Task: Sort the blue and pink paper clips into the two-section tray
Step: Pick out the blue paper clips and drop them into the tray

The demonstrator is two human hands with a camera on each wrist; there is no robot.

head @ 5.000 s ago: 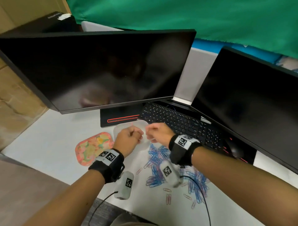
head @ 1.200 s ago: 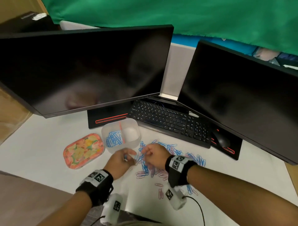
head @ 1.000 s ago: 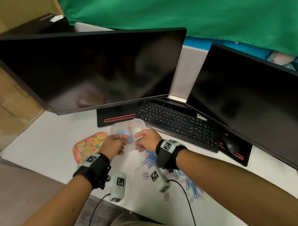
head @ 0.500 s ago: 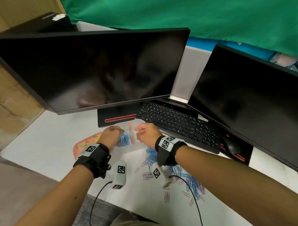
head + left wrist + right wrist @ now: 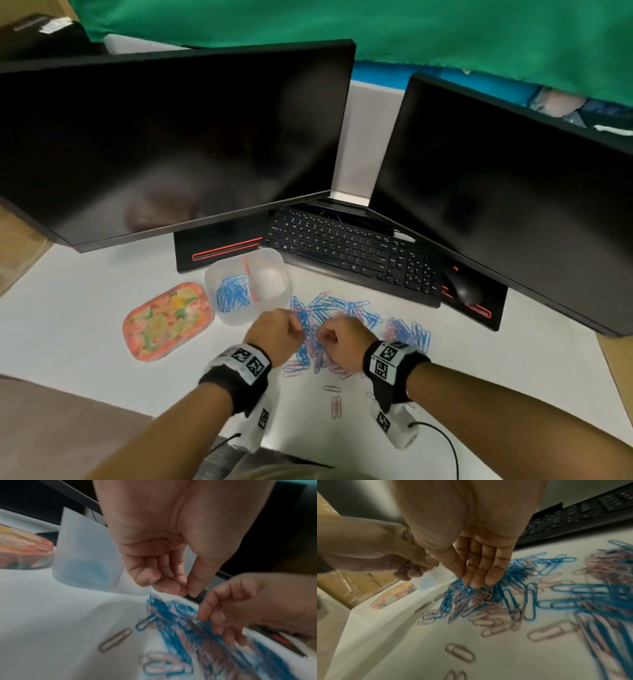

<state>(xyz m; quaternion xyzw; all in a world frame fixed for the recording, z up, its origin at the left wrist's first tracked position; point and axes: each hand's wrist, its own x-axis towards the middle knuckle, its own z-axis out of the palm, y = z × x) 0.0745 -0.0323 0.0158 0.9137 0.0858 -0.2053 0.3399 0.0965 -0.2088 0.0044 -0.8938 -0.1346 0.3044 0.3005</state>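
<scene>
The clear two-section tray (image 5: 239,320) stands left of centre, with blue clips (image 5: 233,296) in its left section; its right section looks bare. A mixed pile of blue and pink paper clips (image 5: 342,308) lies on the white desk to its right. My left hand (image 5: 279,334) hovers at the pile's left edge. Its fingers are curled and thumb meets forefinger (image 5: 187,591), with no clip showing between them. My right hand (image 5: 334,342) reaches down with nearly straight fingers, whose tips (image 5: 476,582) touch the pile (image 5: 505,595).
A flowered oval tin (image 5: 168,320) lies left of the tray. A black keyboard (image 5: 349,253) and mouse (image 5: 464,291) sit behind the pile, under two dark monitors (image 5: 171,137). A few pink clips (image 5: 335,406) lie loose near the desk's front edge.
Both hands have drawn back from over the tray to the clip pile nearer me. The tray now shows uncovered.
</scene>
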